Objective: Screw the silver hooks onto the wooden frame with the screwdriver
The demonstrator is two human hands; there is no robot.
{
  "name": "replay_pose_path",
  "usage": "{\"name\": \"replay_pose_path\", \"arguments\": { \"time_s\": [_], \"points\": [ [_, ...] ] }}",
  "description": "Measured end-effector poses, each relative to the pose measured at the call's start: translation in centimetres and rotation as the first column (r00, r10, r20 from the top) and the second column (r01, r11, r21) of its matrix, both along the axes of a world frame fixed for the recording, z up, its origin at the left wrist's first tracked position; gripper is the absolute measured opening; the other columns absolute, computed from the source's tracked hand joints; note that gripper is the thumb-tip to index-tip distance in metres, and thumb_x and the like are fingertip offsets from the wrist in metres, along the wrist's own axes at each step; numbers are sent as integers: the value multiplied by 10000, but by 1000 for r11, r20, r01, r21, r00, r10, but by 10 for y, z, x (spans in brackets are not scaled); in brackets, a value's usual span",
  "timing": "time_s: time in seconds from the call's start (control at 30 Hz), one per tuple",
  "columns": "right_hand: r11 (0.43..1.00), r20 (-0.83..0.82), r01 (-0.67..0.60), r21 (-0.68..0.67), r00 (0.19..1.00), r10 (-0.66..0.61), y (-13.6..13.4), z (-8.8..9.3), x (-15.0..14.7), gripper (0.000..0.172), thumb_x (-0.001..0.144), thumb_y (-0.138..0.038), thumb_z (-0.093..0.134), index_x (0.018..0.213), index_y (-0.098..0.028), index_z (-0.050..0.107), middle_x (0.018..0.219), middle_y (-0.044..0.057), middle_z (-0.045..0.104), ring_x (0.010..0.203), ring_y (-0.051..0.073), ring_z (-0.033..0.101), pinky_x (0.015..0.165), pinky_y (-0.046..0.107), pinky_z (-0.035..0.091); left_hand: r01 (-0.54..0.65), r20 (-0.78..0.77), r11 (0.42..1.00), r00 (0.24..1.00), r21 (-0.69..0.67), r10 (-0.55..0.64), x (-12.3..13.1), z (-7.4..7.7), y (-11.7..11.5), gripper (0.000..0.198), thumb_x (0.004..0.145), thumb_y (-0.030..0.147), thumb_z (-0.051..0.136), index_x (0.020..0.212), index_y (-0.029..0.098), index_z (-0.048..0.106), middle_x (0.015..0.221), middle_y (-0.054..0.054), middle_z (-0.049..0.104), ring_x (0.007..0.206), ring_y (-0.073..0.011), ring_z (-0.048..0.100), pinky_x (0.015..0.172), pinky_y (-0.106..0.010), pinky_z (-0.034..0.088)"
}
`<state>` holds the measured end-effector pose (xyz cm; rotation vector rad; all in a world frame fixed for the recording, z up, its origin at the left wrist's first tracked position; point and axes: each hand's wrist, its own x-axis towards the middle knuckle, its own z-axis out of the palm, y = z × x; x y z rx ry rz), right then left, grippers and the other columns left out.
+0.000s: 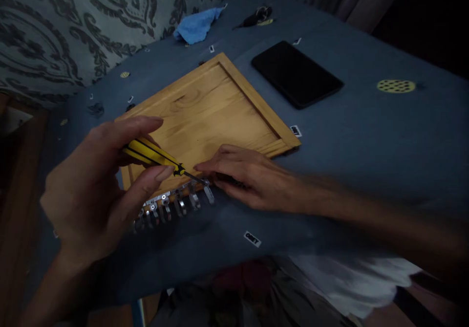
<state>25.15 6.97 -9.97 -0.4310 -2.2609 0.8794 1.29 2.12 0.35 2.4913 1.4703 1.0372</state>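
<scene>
"OBEY" on white labels (252, 239) on blue tablecloth (351, 146); others too small.

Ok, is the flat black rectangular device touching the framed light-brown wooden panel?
Apart: the head view shows a strip of blue-grey cloth running between the device and the panel.

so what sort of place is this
Probably a room in a home, judging by the blue-grey pineapple-printed cloth, the pale backdrop with dark scrollwork, and the flat black rectangular phone or tablet on the cloth.
</scene>
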Motion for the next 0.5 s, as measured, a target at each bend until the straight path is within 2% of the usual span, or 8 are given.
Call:
{"name": "replay_pose_path", "arguments": {
  "time_s": [0.1, 0.23, 0.3, 0.4, 0.5],
  "points": [
    [1000, 10, 7, -4, 1000, -7, 0, 0, 0, 354, 999, -101, 517, 1328, -185, 616, 1096, 94, 708, 1063, 203, 652, 915, 373, 579, -16, 52, 1000, 999, -1, 16, 3, 0, -1, 572, 807, 183, 810, 1315, 419, 695, 1155, 60, 734, 1008, -220, 695, 783, -385, 608],
    [1000, 11, 5, 7, 1000, -5, 0, 0, 0, 356, 996, -101, 508, 1329, -149, 624, 1081, 110, 706, 1039, 207, 653, 904, 371, 580, -87, 122, 986, 987, -141, 105, 14, 5, -9, 476, 892, 252, 718, 1315, 467, 673, 1217, 47, 707, 1095, -300, 676, 926, -538, 617],
    [1000, 4, 4, 8, 1000, -4, 0, 0, 0, 361, 987, -89, 511, 1324, -146, 631, 1074, 111, 707, 1031, 207, 653, 902, 370, 578, -110, 135, 977, 981, -183, 135, 15, 6, -10, 437, 908, 279, 699, 1303, 465, 668, 1220, 34, 701, 1086, -313, 676, 920, -569, 622],
    [1000, 1, 9, -3, 1000, -9, 0, -1, -1, 357, 978, -85, 527, 1302, -175, 646, 1060, 100, 710, 1022, 210, 653, 904, 383, 575, -58, 93, 990, 993, -131, 71, 10, 6, -6, 466, 871, 270, 739, 1296, 448, 673, 1156, 21, 711, 1003, -287, 685, 828, -545, 626],
    [1000, -3, 14, 6, 1000, -14, 0, -1, -1, 332, 991, -107, 530, 1292, -177, 650, 1049, 94, 712, 1022, 212, 650, 910, 387, 573, -1, 30, 998, 1000, -55, 3, 4, 4, -2, 550, 829, 255, 784, 1329, 449, 663, 1125, 17, 719, 930, -275, 672, 774, -533, 571]
  ]
}}
